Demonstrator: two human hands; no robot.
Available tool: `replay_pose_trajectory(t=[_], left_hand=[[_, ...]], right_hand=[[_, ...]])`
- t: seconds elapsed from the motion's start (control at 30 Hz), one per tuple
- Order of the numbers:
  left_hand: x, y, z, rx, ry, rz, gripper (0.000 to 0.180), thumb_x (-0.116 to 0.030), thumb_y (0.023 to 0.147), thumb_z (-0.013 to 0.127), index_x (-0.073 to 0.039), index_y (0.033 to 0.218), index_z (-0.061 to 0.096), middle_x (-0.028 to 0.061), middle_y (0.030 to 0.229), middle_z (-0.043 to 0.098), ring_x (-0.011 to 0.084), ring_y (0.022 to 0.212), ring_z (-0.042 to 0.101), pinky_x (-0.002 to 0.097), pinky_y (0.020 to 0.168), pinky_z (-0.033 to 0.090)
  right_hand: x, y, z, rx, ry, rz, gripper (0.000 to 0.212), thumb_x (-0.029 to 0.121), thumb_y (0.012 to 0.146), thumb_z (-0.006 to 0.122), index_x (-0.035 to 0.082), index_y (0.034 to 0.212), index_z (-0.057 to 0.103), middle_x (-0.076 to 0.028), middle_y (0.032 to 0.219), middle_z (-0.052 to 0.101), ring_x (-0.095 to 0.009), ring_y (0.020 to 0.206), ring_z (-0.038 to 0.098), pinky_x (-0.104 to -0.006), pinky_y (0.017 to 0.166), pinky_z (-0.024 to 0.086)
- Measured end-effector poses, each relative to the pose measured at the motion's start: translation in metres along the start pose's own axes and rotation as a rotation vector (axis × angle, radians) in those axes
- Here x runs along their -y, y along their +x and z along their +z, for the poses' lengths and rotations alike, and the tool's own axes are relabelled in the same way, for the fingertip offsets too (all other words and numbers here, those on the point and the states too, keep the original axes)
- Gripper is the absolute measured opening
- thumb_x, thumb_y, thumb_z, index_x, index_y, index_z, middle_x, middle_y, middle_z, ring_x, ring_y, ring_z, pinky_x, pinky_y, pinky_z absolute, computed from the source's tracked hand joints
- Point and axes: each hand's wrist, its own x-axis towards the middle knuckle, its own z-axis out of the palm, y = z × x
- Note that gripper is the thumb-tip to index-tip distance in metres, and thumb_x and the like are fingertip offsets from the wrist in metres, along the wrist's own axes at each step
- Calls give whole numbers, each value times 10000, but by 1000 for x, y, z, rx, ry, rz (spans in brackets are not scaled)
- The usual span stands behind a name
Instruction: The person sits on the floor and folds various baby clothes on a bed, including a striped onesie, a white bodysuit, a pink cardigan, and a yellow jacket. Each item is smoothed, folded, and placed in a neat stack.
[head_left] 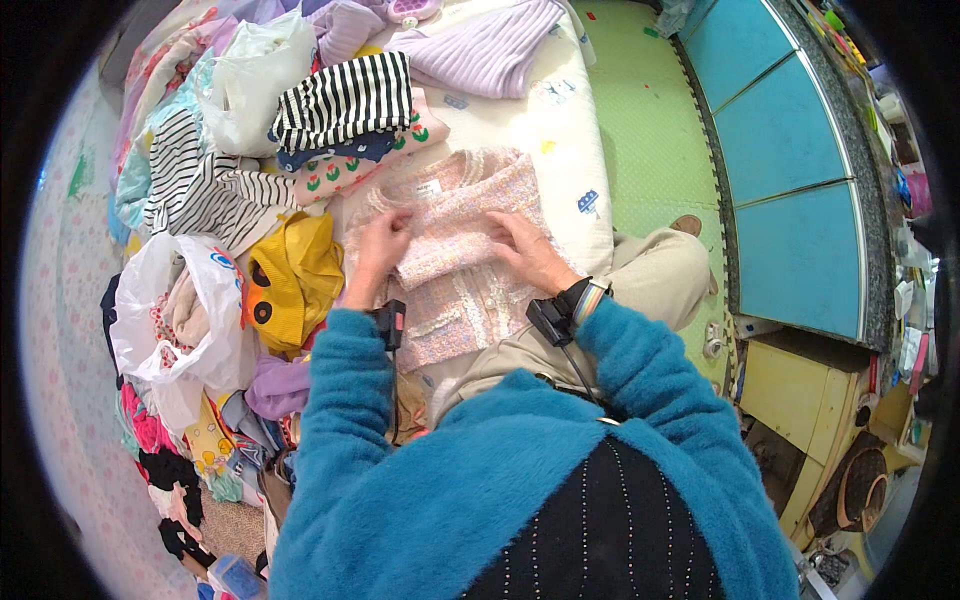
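Note:
A pink tweed jacket [455, 225] with a pale frilly collar lies in front of me on the bed, partly folded over itself. My left hand [382, 243] is closed on its left edge, fingertips pinching the cloth near the collar. On the opposite side my right hand [528, 252] grips the folded part, thumb and fingers bent on the fabric. Below the fold, the lower front of the jacket [450, 320] lies flat against my lap. Just beyond it is a stack of folded clothes with a black-and-white striped garment [345, 100] on top.
Left of me are a mustard-yellow garment [295, 280], a striped top [205, 195] and a white plastic bag [180, 320] with clothes inside. Another white bag [262, 75] and a lilac knit [490, 50] lie farther off. Blue cabinets [795, 190] stand right, beyond green floor matting [650, 130].

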Motion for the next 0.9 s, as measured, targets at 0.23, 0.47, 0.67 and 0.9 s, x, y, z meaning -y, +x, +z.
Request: replay_pose_trajectory(t=[0.23, 0.47, 0.67, 0.9], left_hand=[[-5, 1, 5, -101, 224, 212, 426, -79, 741, 685, -78, 1159, 604, 162, 1103, 584, 366, 1049, 577, 433, 906, 480], [-38, 13, -22, -67, 206, 258, 503, -122, 792, 677, -73, 1271, 533, 192, 1212, 537, 389, 1148, 528, 459, 964, 443], [-48, 38, -12, 45, 220, 189, 525, -217, 856, 650, -44, 1326, 490, 228, 1259, 551, 399, 1192, 520, 457, 1004, 424], [-33, 75, 6, 110, 311, 162, 641, -327, 859, 643, -31, 1389, 437, 234, 1426, 445, 390, 1292, 457, 453, 1062, 379]], right_hand=[[4, 1, -3, 121, 288, 152, 413, 97, 949, 574, 17, 1347, 499, -122, 1287, 546, -215, 1134, 589, -334, 982, 486], [14, 1, 19, 305, 798, 453, 540, 223, 1002, 533, -19, 1451, 355, -160, 1367, 513, -223, 1267, 506, -349, 1012, 463], [2, -1, 22, 312, 797, 423, 504, 225, 1008, 525, -16, 1427, 383, -166, 1341, 533, -224, 1211, 551, -346, 984, 487], [-3, 2, 21, 450, 860, 504, 484, 244, 1011, 524, 19, 1424, 410, -145, 1346, 545, -244, 1245, 537, -370, 1014, 481]])
